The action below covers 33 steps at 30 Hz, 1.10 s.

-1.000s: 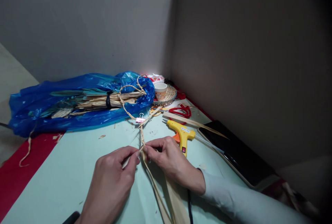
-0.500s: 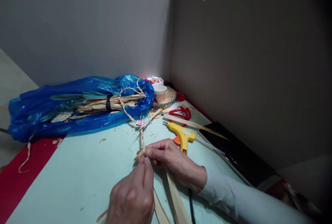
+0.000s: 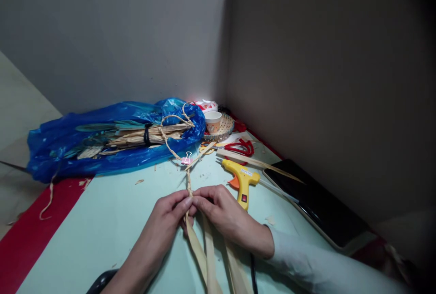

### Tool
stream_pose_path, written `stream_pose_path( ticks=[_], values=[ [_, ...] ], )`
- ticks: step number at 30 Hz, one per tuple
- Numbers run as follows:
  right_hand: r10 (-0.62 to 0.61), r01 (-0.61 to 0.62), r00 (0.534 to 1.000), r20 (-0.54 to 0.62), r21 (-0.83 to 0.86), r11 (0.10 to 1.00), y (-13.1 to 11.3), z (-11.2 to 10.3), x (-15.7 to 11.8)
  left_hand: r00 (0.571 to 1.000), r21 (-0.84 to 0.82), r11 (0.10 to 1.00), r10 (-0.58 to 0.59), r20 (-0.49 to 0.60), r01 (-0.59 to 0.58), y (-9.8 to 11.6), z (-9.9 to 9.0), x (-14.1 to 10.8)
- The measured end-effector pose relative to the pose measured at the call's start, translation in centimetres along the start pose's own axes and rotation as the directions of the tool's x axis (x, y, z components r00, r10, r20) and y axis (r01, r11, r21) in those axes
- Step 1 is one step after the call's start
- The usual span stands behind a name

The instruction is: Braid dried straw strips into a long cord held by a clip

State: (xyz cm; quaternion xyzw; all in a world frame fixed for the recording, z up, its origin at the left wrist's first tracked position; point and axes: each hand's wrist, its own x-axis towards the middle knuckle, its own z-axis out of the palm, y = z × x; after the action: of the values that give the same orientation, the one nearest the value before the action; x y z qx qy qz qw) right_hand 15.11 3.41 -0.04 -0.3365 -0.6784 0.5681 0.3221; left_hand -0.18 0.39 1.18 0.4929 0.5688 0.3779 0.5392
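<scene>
A thin braid (image 3: pixel 189 180) of pale dried plant strips runs down from a pink binder clip (image 3: pixel 186 160). Its lower end is pinched between the fingertips of my left hand (image 3: pixel 166 214) and my right hand (image 3: pixel 221 212), which meet side by side. Several loose flat strips (image 3: pixel 210 257) hang from beneath my fingers toward the front of the table. Beyond the clip, the finished cord (image 3: pixel 165 137) loops up over a blue plastic bag. The exact crossing of the strips is hidden by my fingertips.
The blue plastic bag (image 3: pixel 61 149) holds a tied bundle of dried strips (image 3: pixel 136 137). To the right lie a yellow glue gun (image 3: pixel 242 176), red-handled scissors (image 3: pixel 243 147) and a black tablet-like slab (image 3: pixel 316 208). A paper cup (image 3: pixel 213 122) stands in a woven basket (image 3: pixel 227 127) near the corner.
My left hand has turned and shifted up beside the braid, fingertips now level with my right hand's. The short strip end that pointed left now hangs downward. The view has shifted slightly.
</scene>
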Motion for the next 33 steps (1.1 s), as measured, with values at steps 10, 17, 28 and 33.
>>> stream_pose_path(
  ticks=[10, 17, 28, 33],
  values=[
    [-0.067, 0.025, 0.997, -0.038, -0.667, 0.744, -1.6, -0.3, -0.8, 1.000, 0.065, 0.998, -0.019, -0.017, 0.020, 0.0, 0.1, 0.0],
    [-0.033, 0.023, 0.999, 0.005, -0.834, 0.551, -2.0, -0.4, -1.0, 0.996, 0.099, 0.995, 0.000, -0.091, 0.009, 0.1, 0.6, -0.2],
    [-0.052, 0.031, 0.999, 0.012, -0.927, 0.374, -2.1, 0.1, -1.8, 0.978, -0.080, 0.988, -0.142, -0.151, 0.131, -0.2, 1.4, -0.3],
    [-0.155, 0.136, 0.982, 0.107, -0.973, 0.188, -1.9, 0.9, -2.3, 0.966, -0.170, 0.969, -0.207, -0.158, 0.180, -0.1, 1.8, -0.6]
  ],
)
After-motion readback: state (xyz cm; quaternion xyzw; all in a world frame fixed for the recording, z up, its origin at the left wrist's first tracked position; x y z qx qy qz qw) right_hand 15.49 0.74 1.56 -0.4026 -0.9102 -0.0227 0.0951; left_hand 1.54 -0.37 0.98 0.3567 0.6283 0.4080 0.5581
